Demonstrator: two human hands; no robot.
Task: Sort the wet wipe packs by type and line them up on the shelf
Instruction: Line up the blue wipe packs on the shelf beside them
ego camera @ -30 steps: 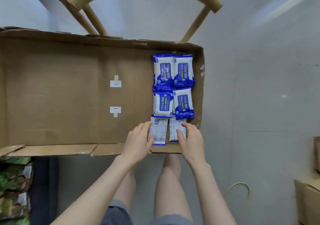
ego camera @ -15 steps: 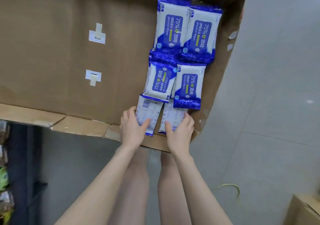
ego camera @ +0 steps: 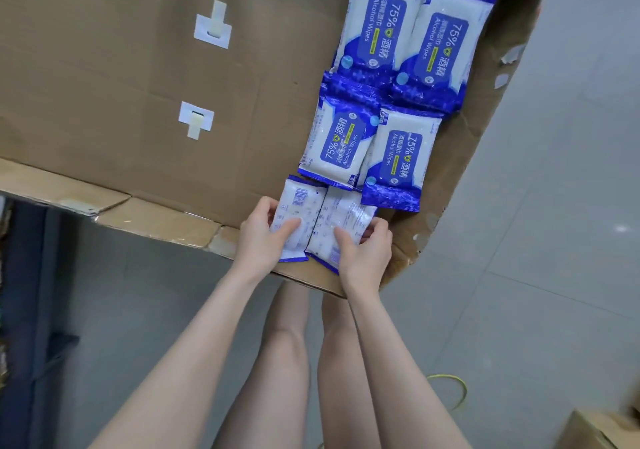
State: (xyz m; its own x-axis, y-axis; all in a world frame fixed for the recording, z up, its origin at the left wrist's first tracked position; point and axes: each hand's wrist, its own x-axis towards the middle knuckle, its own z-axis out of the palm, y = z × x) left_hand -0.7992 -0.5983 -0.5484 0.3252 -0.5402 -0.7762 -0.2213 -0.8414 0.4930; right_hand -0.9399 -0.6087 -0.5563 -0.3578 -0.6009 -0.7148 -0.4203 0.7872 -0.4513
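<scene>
Blue and white alcohol wipe packs lie in pairs at the right end of a flat cardboard tray [ego camera: 138, 143]. Two large packs [ego camera: 375, 26] [ego camera: 441, 50] sit at the far end, face up. In front of them lie two smaller face-up packs [ego camera: 337, 147] [ego camera: 398, 161]. Nearest me are two packs turned back side up, white with small print. My left hand [ego camera: 261, 237] grips the left one [ego camera: 299, 213], thumb on top. My right hand [ego camera: 363, 251] grips the right one [ego camera: 341, 221] by its near end.
The tray's near edge [ego camera: 156, 227] has torn flaps, and its right wall [ego camera: 485, 130] stands close to the packs. Two white tape patches [ego camera: 212, 31] [ego camera: 195, 119] mark the tray floor. Grey floor lies right, with a cardboard box corner [ego camera: 599, 431] bottom right and my bare legs below.
The view has tipped down and closer to the tray's right end. Both hands have curled onto the two nearest packs, which now sit slightly angled against each other.
</scene>
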